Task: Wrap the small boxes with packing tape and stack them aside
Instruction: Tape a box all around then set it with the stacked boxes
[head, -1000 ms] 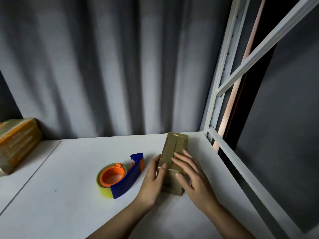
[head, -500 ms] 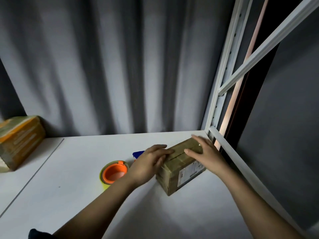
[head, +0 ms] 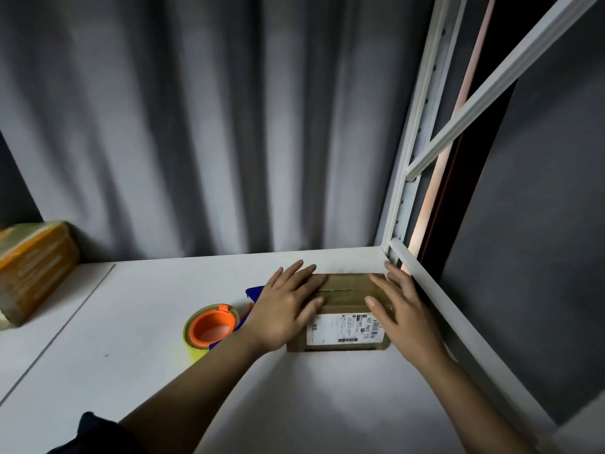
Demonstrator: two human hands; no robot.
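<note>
Both flat, open hands, left hand [head: 284, 311] and right hand [head: 403, 309], press the taped brown box [head: 346, 290] bearing a white label [head: 344, 328].

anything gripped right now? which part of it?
No curled grip. The left hand lies flat on the left end of the small box, the right hand flat against its right end, bracing it between them on the table.

White frame rail [head: 435, 291] tight against box [head: 347, 290] right; tape dispenser [head: 212, 329] crowds left; near tabletop [head: 311, 398] open
</note>
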